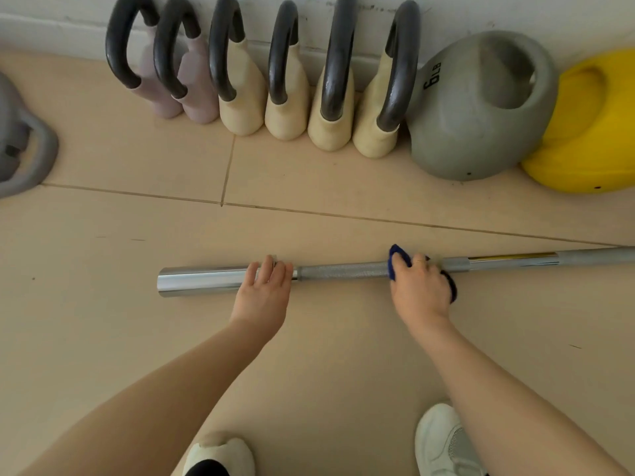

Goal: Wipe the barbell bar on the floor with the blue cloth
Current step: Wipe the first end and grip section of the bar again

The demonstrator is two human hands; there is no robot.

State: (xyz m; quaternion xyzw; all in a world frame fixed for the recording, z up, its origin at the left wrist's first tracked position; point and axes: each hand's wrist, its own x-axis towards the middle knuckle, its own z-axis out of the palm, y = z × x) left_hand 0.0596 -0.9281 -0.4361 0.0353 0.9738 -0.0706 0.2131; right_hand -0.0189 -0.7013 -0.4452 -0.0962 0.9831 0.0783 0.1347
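The right hand (420,286) is curled over the bar (343,270), its fingers wrapped round the cloth (395,261) and pressing it onto the knurled grip section. The blue cloth shows at the fingertips above the bar and again as a dark edge past the heel of the hand. The left hand (266,286) lies flat on the bar with its fingers straight and close together, resting where the thick chrome sleeve meets the thinner grip; it holds nothing.

The bar lies on the floor (103,304) across the middle of the view. Its chrome end is left of the left hand, and the far part runs off the right edge, past a shiny band just right of the right hand.

Beyond the bar, a row of weights stands against the wall (481,12). Largest are the grey kettlebell (464,132), marked 6 LB, and the yellow kettlebell (591,146) touching it at the far right. Left of these stand four cream weights (288,111) and two mauve weights (192,94), all with dark looped handles. Another grey weight (24,149) sits beyond the bar's left end, cut by the edge.

Nearer than the bar, two white shoes (443,444) show at the bottom.
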